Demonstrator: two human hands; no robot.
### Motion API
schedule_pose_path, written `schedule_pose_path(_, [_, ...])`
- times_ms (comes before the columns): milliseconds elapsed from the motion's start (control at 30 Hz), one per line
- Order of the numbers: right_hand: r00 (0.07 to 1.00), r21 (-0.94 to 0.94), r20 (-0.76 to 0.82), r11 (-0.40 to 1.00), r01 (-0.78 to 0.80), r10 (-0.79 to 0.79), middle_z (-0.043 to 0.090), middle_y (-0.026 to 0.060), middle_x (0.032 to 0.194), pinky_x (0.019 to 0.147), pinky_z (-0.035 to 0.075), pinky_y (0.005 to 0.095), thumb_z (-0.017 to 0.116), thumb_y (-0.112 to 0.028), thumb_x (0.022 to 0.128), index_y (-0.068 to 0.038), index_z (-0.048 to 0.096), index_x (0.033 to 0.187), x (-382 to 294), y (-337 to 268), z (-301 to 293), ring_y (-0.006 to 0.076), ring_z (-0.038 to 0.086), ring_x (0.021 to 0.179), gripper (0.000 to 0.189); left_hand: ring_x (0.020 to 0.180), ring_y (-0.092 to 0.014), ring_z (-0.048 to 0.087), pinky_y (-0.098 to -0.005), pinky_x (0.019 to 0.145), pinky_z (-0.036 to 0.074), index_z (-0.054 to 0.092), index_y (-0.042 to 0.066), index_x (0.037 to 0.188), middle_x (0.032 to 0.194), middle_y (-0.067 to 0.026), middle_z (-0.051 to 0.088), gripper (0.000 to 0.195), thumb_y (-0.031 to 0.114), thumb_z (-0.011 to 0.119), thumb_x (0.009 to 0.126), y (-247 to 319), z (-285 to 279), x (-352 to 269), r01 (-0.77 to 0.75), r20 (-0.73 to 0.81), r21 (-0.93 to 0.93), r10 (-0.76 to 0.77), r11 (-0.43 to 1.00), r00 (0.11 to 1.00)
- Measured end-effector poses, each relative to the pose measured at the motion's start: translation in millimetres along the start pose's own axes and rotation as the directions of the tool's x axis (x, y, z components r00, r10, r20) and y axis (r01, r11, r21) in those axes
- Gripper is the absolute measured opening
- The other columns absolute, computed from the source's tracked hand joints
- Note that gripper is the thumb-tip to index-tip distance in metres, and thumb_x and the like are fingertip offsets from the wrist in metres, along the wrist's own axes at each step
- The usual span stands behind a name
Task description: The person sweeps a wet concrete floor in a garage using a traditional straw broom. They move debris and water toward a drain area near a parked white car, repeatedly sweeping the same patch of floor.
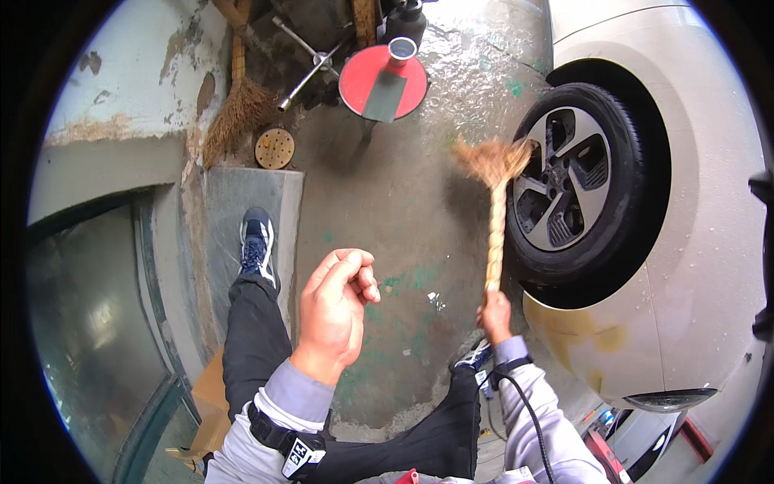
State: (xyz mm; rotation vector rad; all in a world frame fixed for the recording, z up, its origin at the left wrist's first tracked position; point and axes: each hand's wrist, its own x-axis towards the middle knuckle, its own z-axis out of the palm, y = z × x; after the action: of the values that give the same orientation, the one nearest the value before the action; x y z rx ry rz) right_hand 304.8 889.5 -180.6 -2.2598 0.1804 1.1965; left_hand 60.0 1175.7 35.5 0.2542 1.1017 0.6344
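My right hand [496, 316] grips the pale bound handle of a straw broom [494, 236], held beside the car. The broom's bristles [493, 158] look blurred and overlap the left edge of a car wheel [623, 175] with an alloy rim; from this view I cannot tell whether they touch it. In the middle, my left hand [332, 305] hangs over the concrete floor with its fingers curled in and nothing visible in them.
A red round stool [354, 85] bears a dark sheet and a metal cup [402, 49]. Nearby are a four-way lug wrench [302, 85], another broom [239, 115] and a perforated disc [274, 149]. My left foot rests on a stone step [227, 187]. A cardboard box [211, 393] is at lower left.
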Motion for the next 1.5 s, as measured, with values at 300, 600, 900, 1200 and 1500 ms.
schedule_pose_path(300, [0.945, 0.108, 0.092, 0.940, -0.323, 0.314, 0.054, 0.0059, 0.060, 0.038, 0.041, 0.0355, 0.046, -0.059, 0.105, -0.007, 0.057, 0.093, 33.0, 33.8, 47.2, 0.0186, 0.051, 0.043, 0.054, 0.076, -0.018, 0.053, -0.0338, 0.074, 0.046, 0.062, 0.003, 0.102, 0.083, -0.0045, 0.055, 0.019, 0.020, 0.055, 0.104, 45.6, 26.6, 34.7, -0.048, 0.020, 0.164, 0.045, 0.985, 0.999])
schedule_pose_path(600, [0.961, 0.204, 0.060, 0.946, 0.252, -0.269, 0.055, 0.0057, 0.061, 0.043, 0.042, 0.0376, 0.049, -0.040, 0.107, -0.006, 0.058, 0.089, 229.2, -367.2, 106.7, 0.0202, 0.053, 0.047, 0.040, 0.078, -0.017, 0.054, -0.0316, 0.075, 0.046, 0.062, 0.001, 0.102, 0.083, -0.0063, 0.058, 0.018, 0.016, 0.052, 0.104, 121.4, -6.4, 44.4, -0.134, -0.094, 0.173, 0.151, 0.976, 0.984])
schedule_pose_path(900, [0.952, 0.451, 0.143, 0.874, 0.182, -0.272, 0.058, -0.0005, 0.075, 0.047, 0.043, 0.0272, 0.052, -0.051, 0.106, -0.015, 0.058, 0.105, 157.4, -407.0, 84.6, 0.0119, 0.053, 0.054, 0.037, 0.077, -0.017, 0.051, -0.0334, 0.074, 0.045, 0.060, 0.005, 0.098, 0.082, -0.0045, 0.055, 0.017, 0.020, 0.054, 0.103, 140.8, -25.8, 34.0, -0.174, -0.155, 0.078, 0.184, 0.982, 0.971])
schedule_pose_path(1200, [0.957, 0.446, 0.269, 0.867, -0.221, 0.106, 0.053, 0.0021, 0.065, 0.041, 0.040, 0.0312, 0.046, -0.056, 0.106, -0.012, 0.056, 0.098, 37.9, -80.7, 80.0, 0.0163, 0.049, 0.047, 0.046, 0.078, -0.017, 0.052, -0.0336, 0.075, 0.045, 0.060, 0.004, 0.098, 0.082, -0.0052, 0.055, 0.019, 0.020, 0.054, 0.103, 108.1, -18.5, 29.8, -0.088, -0.145, 0.130, 0.106, 0.988, 0.984])
schedule_pose_path(1500, [0.947, 0.450, 0.250, 0.842, -0.296, 0.199, 0.052, 0.0004, 0.061, 0.041, 0.039, 0.0341, 0.041, -0.057, 0.104, -0.013, 0.058, 0.090, 165.3, -196.2, 115.8, 0.0174, 0.050, 0.048, 0.050, 0.078, -0.019, 0.052, -0.0346, 0.075, 0.045, 0.059, 0.003, 0.098, 0.082, -0.0062, 0.055, 0.019, 0.020, 0.053, 0.103, 131.6, -18.7, 39.6, -0.092, -0.173, 0.149, 0.118, 0.984, 0.978])
